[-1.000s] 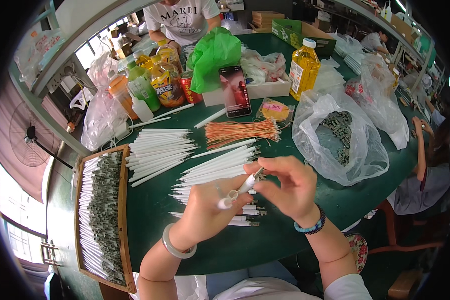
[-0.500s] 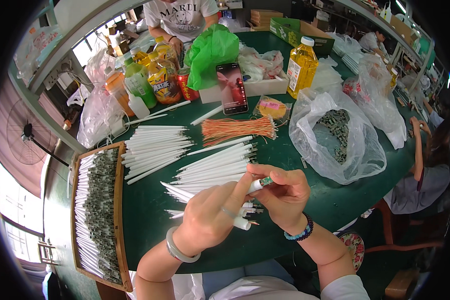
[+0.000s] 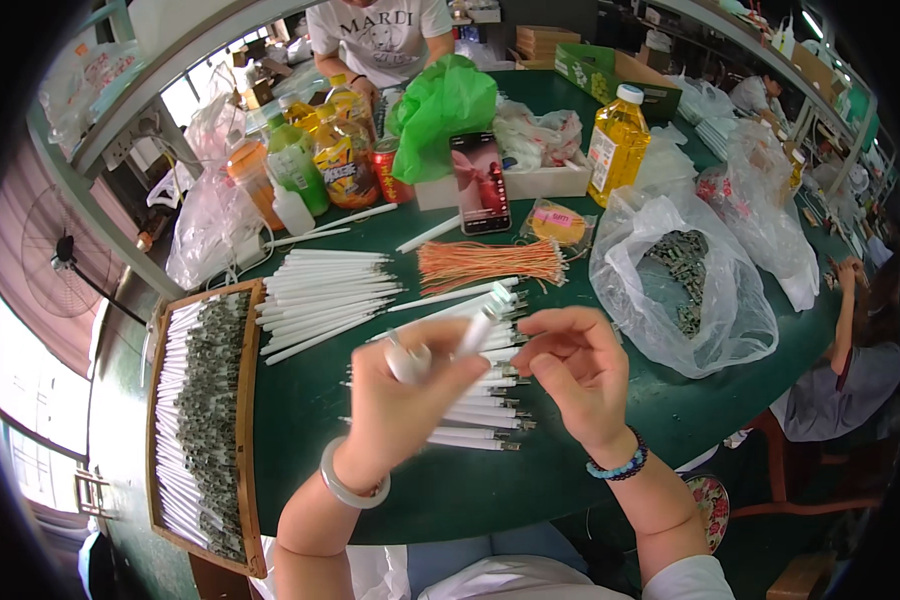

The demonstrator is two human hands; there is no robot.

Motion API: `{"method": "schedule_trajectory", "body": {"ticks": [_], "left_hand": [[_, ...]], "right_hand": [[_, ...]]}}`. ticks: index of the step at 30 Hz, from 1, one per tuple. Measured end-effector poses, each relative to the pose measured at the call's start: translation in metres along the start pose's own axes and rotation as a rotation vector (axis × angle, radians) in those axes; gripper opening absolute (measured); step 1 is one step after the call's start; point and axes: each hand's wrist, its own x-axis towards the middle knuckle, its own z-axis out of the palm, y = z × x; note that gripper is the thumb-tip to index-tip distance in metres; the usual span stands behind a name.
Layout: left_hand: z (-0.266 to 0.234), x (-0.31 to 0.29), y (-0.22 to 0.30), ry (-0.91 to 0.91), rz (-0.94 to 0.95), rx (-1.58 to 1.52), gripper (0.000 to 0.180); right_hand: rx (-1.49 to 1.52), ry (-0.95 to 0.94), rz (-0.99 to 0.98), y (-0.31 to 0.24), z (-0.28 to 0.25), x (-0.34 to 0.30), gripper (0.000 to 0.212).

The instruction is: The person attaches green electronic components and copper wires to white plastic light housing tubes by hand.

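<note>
Tilted up in my left hand (image 3: 390, 405) is a white tube (image 3: 476, 332), with a small green circuit board (image 3: 499, 297) at its top end. A second white cylindrical piece (image 3: 406, 362), blurred, also sits in that hand's grip. My right hand (image 3: 587, 380) is just to the right, apart from the tube, its fingers curved and spaced with nothing visible in them. Beneath the hands lie several white tubes (image 3: 475, 433) with metal-and-board ends pointing right. Another pile of white tubes (image 3: 325, 292) lies beyond my left hand. A bundle of orange wires (image 3: 490, 265) rests farther back.
A wooden tray (image 3: 250, 420) of finished-looking tubes stands at the left. To the right, a clear plastic bag (image 3: 620, 325) holds small circuit boards (image 3: 685, 275). A phone (image 3: 480, 185), bottles (image 3: 615, 145) and a green bag (image 3: 440, 110) line the back. A person (image 3: 385, 40) sits opposite.
My hands have come apart: the right let go of the tube's board end. My left hand has turned the tube more upright and shifted slightly left. The view has also shifted a little.
</note>
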Motion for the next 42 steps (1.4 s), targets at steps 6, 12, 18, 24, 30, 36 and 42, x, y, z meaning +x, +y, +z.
{"method": "schedule_trajectory", "body": {"ticks": [6, 12, 18, 24, 30, 36, 42], "left_hand": [[-0.025, 0.014, 0.005, 0.305, 0.049, -0.326, 0.021], [-0.029, 0.023, -0.001, 0.463, 0.035, -0.360, 0.018], [-0.031, 0.022, -0.007, 0.420, 0.091, -0.377, 0.015], [-0.025, 0.022, -0.008, 0.439, 0.119, -0.382, 0.014], [-0.022, 0.025, -0.010, 0.458, 0.134, -0.438, 0.020], [-0.024, 0.022, -0.007, 0.451, 0.124, -0.440, 0.022], [-0.010, 0.014, -0.016, 0.280, 0.234, -0.197, 0.036]], "right_hand": [[-0.456, -0.300, 0.190, 0.008, 0.009, -0.027, 0.021], [-0.063, -0.263, 0.527, 0.006, 0.015, -0.037, 0.019], [0.097, -0.183, 0.695, 0.014, 0.009, -0.030, 0.017], [0.128, -0.130, 0.793, 0.013, 0.005, -0.028, 0.017], [-0.002, -0.119, 0.715, 0.010, 0.006, -0.027, 0.018], [0.016, -0.121, 0.720, 0.012, 0.005, -0.025, 0.017], [-0.169, -0.108, 0.460, 0.011, -0.012, -0.022, 0.022]]}}
